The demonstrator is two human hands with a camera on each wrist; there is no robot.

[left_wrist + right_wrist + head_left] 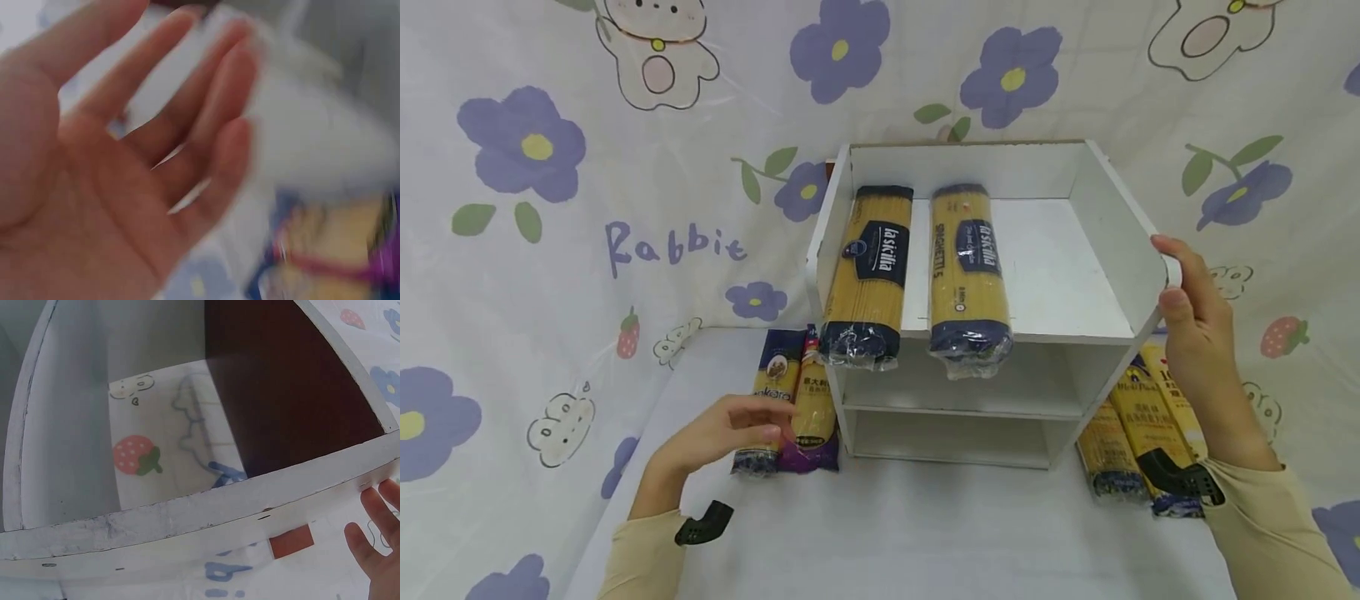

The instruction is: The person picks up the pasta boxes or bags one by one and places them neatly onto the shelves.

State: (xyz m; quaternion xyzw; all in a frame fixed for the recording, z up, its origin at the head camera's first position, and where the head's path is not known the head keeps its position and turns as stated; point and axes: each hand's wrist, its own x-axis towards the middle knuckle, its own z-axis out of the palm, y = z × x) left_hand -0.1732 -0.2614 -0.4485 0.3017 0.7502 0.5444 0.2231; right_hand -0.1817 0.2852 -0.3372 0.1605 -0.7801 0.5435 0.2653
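Observation:
In the head view a white shelf unit (962, 337) stands on the table. Two spaghetti packs, one on the left (868, 267) and another beside it (967, 271), lie on its top board, their ends jutting past the front edge. My right hand (1206, 333) grips the front corner of the shelf's right side panel, thumb and forefinger at the edge. In the right wrist view its fingertips (375, 495) meet a white edge. My left hand (726, 433) hovers by the left-hand packs, holding nothing; the left wrist view shows its palm (94, 181) with fingers loosely bent.
Left of the shelf unit lie a blue-ended pasta pack (775, 367) and a purple-ended pack (814, 400). Several more packs, among them a yellow one (1150, 417), lie at its right. A patterned cloth (685, 167) hangs behind.

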